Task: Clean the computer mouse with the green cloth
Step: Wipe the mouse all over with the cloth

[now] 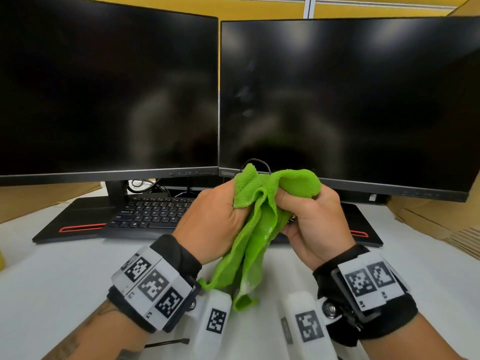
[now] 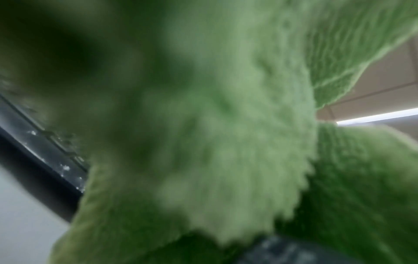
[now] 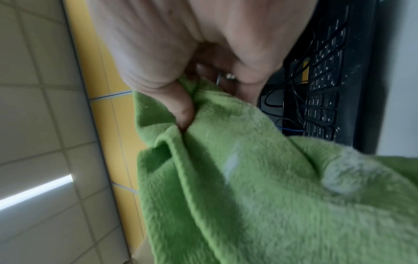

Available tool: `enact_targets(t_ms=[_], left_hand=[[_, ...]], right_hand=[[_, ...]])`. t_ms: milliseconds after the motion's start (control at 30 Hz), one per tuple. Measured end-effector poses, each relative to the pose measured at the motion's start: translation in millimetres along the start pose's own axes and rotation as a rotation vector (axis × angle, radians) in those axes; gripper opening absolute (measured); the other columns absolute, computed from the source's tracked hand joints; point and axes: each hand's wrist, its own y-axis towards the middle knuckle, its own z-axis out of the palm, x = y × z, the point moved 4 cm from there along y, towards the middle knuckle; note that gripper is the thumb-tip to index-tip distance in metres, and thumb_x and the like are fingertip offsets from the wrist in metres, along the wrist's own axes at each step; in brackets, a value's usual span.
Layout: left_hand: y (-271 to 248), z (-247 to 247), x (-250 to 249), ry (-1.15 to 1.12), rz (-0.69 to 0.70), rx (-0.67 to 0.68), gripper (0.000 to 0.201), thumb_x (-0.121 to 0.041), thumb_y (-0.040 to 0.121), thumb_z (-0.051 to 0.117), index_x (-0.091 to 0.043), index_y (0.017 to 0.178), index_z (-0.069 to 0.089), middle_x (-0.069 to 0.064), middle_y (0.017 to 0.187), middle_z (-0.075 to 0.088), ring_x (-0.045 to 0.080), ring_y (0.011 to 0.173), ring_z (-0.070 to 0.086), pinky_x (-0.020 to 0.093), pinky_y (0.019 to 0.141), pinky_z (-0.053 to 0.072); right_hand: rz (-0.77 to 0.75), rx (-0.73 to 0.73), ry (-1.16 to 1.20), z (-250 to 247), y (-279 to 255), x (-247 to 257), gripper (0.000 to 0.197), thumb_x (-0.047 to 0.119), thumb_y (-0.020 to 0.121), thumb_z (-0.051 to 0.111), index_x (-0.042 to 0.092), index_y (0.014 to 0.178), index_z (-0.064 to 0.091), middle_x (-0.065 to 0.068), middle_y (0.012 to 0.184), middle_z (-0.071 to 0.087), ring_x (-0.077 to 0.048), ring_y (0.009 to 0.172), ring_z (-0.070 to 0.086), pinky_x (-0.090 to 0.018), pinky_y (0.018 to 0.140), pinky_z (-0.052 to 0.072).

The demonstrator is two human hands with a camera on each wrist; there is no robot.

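Both hands hold the green cloth (image 1: pixel 259 229) up above the desk, in front of the two monitors. My left hand (image 1: pixel 228 209) grips its left side with curled fingers. My right hand (image 1: pixel 298 211) wraps around a bunched part of the cloth, and its thumb (image 3: pixel 181 110) presses into a fold. The lower end of the cloth hangs between my wrists. The computer mouse is not visible; a thin black cable (image 1: pixel 259 162) loops out just above the bundle. In the left wrist view the cloth (image 2: pixel 226 125) fills nearly the whole picture, blurred. The right wrist view shows the cloth (image 3: pixel 271 196) below my palm.
Two dark monitors (image 1: pixel 109 87) (image 1: pixel 348 100) stand side by side at the back. A black keyboard (image 1: pixel 153 211) lies beneath them, partly on a black stand base (image 1: pixel 78 227) with a red stripe. Cardboard boxes (image 1: pixel 428 216) flank the white desk (image 1: pixel 52 281) on the right.
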Motion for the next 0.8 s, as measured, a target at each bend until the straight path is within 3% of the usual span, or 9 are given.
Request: enact_targets(t_ms=[133, 200, 267, 367, 500, 633, 733, 800], left_hand=[[0, -10, -2, -0.015, 0.021, -0.083, 0.025, -0.041, 0.102, 0.046, -0.04, 0.12, 0.063, -0.015, 0.104, 0.075, 0.015, 0.099, 0.071, 0.037, 0.085, 0.055], [1, -14, 0, -0.018, 0.024, -0.119, 0.024, -0.04, 0.101, 0.046, -0.041, 0.118, 0.063, -0.023, 0.1, 0.073, 0.01, 0.098, 0.07, 0.03, 0.085, 0.054], [2, -17, 1, -0.027, 0.03, -0.148, 0.023, -0.04, 0.101, 0.046, -0.041, 0.115, 0.063, -0.032, 0.094, 0.069, 0.003, 0.093, 0.067, 0.019, 0.08, 0.05], [1, -17, -2, -0.04, 0.026, -0.151, 0.022, -0.033, 0.101, 0.049, -0.038, 0.116, 0.065, -0.023, 0.098, 0.071, 0.008, 0.095, 0.068, 0.025, 0.082, 0.051], [-1, -13, -5, -0.027, 0.021, -0.141, 0.027, -0.026, 0.098, 0.052, -0.038, 0.118, 0.065, -0.015, 0.104, 0.075, 0.014, 0.097, 0.069, 0.032, 0.083, 0.05], [-2, -12, -8, -0.035, 0.016, -0.156, 0.025, -0.031, 0.097, 0.05, -0.027, 0.112, 0.07, -0.007, 0.098, 0.076, 0.018, 0.091, 0.069, 0.035, 0.08, 0.049], [-3, -13, -11, -0.024, 0.035, -0.164, 0.025, -0.036, 0.1, 0.052, -0.029, 0.115, 0.07, -0.01, 0.099, 0.076, 0.018, 0.094, 0.07, 0.034, 0.08, 0.051], [-3, -14, -10, -0.006, 0.045, -0.149, 0.026, -0.044, 0.1, 0.05, -0.033, 0.116, 0.068, -0.011, 0.097, 0.076, 0.019, 0.094, 0.072, 0.035, 0.079, 0.054]], right_hand=[[0.026, 0.053, 0.115, 3, 1, 1, 0.043, 0.002, 0.077, 0.069, -0.013, 0.116, 0.063, -0.023, 0.105, 0.075, -0.035, 0.094, 0.075, -0.048, 0.081, 0.064], [0.02, 0.09, 0.165, 3, 1, 0, 0.047, -0.003, 0.079, 0.065, -0.015, 0.124, 0.058, -0.026, 0.113, 0.073, -0.037, 0.102, 0.073, -0.048, 0.089, 0.062], [-0.005, 0.118, 0.17, 4, 0, -1, 0.042, -0.005, 0.078, 0.066, -0.011, 0.12, 0.063, -0.022, 0.109, 0.076, -0.033, 0.1, 0.075, -0.043, 0.086, 0.064], [-0.08, 0.129, 0.034, 5, 0, -2, 0.029, 0.006, 0.071, 0.075, 0.003, 0.1, 0.079, -0.014, 0.097, 0.081, -0.027, 0.091, 0.079, -0.037, 0.079, 0.064], [-0.194, 0.078, -0.142, 3, 0, 2, 0.032, 0.029, 0.063, 0.088, 0.015, 0.092, 0.085, -0.015, 0.098, 0.082, -0.033, 0.094, 0.079, -0.043, 0.082, 0.063], [-0.2, 0.053, -0.068, 1, 2, 4, 0.033, 0.022, 0.056, 0.091, 0.01, 0.086, 0.084, -0.016, 0.091, 0.081, -0.032, 0.087, 0.079, -0.041, 0.074, 0.063], [-0.144, 0.061, 0.009, 0, 3, 2, 0.023, 0.012, 0.063, 0.084, 0.005, 0.085, 0.082, -0.016, 0.09, 0.081, -0.028, 0.083, 0.079, -0.038, 0.069, 0.064], [-0.078, 0.077, 0.028, 1, 2, 0, 0.023, 0.014, 0.068, 0.079, 0.003, 0.088, 0.081, -0.016, 0.091, 0.081, -0.027, 0.082, 0.078, -0.038, 0.069, 0.065]])
